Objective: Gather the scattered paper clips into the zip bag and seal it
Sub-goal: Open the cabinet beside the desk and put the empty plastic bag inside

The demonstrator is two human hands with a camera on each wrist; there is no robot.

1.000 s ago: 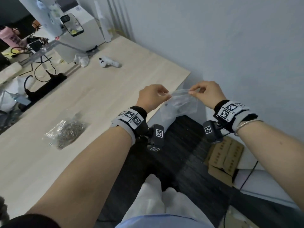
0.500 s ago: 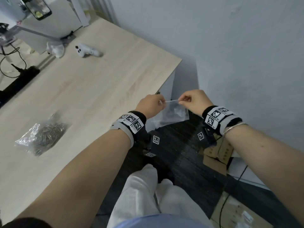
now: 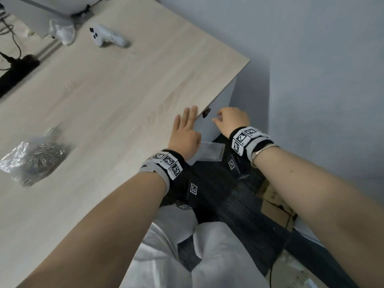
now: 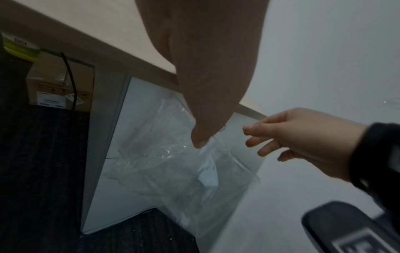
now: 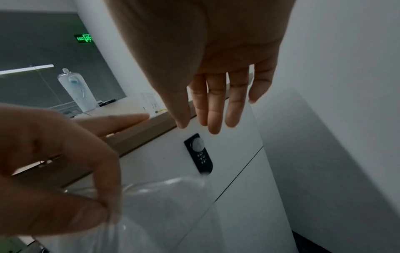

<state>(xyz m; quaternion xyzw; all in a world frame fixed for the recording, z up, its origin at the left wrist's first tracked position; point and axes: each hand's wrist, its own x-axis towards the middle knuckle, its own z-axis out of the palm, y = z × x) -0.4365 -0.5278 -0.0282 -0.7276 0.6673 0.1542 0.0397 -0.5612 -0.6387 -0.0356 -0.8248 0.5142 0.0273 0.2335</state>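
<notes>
An empty clear zip bag (image 3: 211,151) hangs off the table's front edge, below the tabletop. My left hand (image 3: 184,132) pinches its top edge between thumb and forefinger, with the other fingers stretched out over the table edge. The left wrist view shows the zip bag (image 4: 173,171) dangling from that pinch in front of a white cabinet. My right hand (image 3: 228,119) hovers just right of it, fingers relaxed, holding nothing and clear of the bag. A heap of silver paper clips (image 3: 37,159) lies on crumpled clear plastic at the table's left.
A white controller (image 3: 108,38), a crumpled white wad (image 3: 62,32) and a black power strip (image 3: 16,71) lie at the back of the wooden table (image 3: 124,90). The white cabinet (image 5: 227,171) has a black lock panel (image 5: 200,154). Cardboard boxes (image 3: 274,204) sit on the floor by the wall.
My right hand has let go of the bag's top edge and opened. The bag has dropped below the table edge, held by my left hand alone, whose other fingers have spread.
</notes>
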